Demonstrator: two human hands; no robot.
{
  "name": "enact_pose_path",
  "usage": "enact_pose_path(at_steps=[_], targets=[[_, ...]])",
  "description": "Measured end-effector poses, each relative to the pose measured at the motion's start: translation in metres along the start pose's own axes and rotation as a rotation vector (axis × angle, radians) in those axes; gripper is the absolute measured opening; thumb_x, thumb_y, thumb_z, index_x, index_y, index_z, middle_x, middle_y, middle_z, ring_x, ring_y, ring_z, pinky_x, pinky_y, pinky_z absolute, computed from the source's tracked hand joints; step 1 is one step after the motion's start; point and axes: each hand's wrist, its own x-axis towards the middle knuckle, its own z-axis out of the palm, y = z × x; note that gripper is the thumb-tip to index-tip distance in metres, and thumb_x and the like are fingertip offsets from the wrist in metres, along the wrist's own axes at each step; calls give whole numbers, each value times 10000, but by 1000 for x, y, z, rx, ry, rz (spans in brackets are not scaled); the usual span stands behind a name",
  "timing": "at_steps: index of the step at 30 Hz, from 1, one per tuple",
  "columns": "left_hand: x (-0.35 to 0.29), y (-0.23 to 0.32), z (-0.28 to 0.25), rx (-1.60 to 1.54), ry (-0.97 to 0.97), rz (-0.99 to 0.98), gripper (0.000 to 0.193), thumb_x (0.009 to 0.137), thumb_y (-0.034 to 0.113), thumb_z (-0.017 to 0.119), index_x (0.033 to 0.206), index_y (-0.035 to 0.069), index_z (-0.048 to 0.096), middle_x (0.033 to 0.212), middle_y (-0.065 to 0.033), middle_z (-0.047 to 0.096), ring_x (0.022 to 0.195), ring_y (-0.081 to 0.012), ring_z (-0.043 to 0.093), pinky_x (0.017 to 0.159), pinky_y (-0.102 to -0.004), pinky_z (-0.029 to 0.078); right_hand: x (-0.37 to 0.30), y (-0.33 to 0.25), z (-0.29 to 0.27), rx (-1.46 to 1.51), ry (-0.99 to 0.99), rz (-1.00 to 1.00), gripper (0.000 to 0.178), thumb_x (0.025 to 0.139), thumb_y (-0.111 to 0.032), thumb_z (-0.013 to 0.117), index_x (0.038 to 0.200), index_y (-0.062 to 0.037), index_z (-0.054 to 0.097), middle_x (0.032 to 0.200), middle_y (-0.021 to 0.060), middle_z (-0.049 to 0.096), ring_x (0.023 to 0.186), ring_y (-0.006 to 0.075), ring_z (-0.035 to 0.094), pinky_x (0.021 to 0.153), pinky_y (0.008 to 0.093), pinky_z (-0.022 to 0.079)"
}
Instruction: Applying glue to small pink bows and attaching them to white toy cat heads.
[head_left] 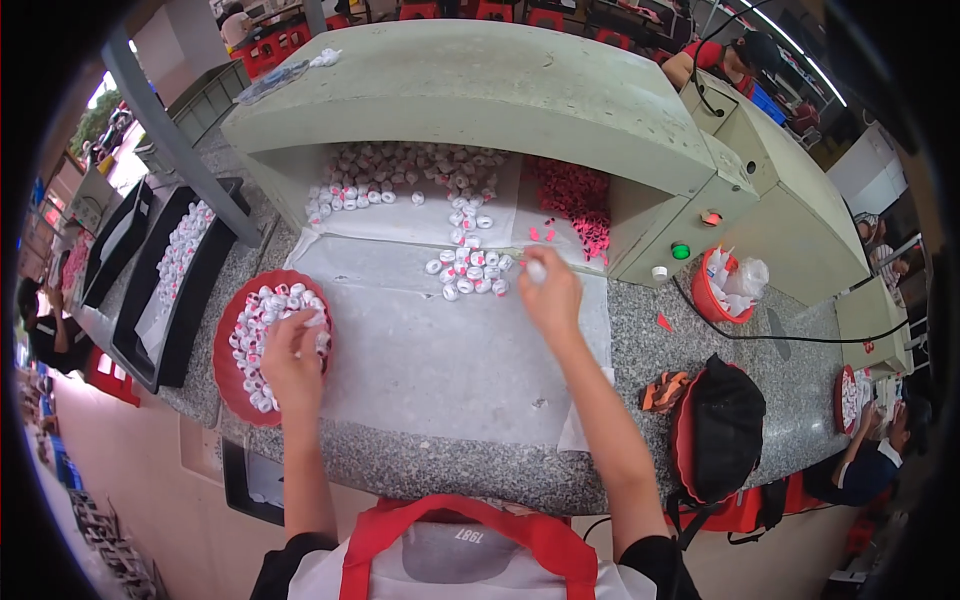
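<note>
My left hand (292,362) is over the right side of a red scalloped bowl (228,372) at the left of the worktop. Small white round pieces with pink marks (262,318) fill that bowl. The fingers of this hand are bent together among the pieces; what they pinch, if anything, is hidden. My right hand (552,302) is closed on a small white round piece (536,271), held just right of a cluster of similar pieces (468,272) on the white sheet (430,370).
A pale green hooded machine (470,85) arches over heaped white pieces (400,165) and small pink bits (572,195). To the right stand a red bucket (718,300) and a black cloth-covered bowl (722,430). Black trays (165,345) lie left. Other people work nearby.
</note>
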Motion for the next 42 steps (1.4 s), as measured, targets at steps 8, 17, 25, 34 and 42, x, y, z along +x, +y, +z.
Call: enact_pose_path(at_steps=[8,17,25,34,42], targets=[[13,-6,12,345,175,140,245,720,12,584,956,74,602,1041,-138,516,960,-292,506,793,-359,430,97,72,-12,-703,-375,125,310,670,-224,622,966,-133,621,1002,131,578,981,317,514,838,379,432],[15,47,198,79,-447,422,137,701,83,633,836,66,624,843,-104,537,713,-268,577,604,-364,480,-23,28,-50,-467,-331,114,296,623,-161,642,913,-107,619,956,124,572,928,305,536,791,383,438],[-16,57,185,66,-436,496,319,651,120,678,955,70,592,923,-100,502,739,-253,581,584,-370,487,4,40,-42,-193,-141,-77,309,586,-60,625,895,-80,617,914,127,584,891,316,536,782,376,433],[-18,52,188,33,-459,493,289,676,81,651,955,86,575,802,-76,529,653,-213,580,527,-338,475,-19,41,-28,-320,-474,-41,330,584,-70,619,908,-121,646,931,75,565,943,278,514,838,347,422],[-27,84,103,-1499,-891,-836,359,832,8,488,1186,-23,436,1037,-148,557,904,-227,585,813,-271,492,-12,80,-69,-376,-162,33,307,597,-74,621,902,-104,631,938,79,572,896,279,538,781,353,444]])
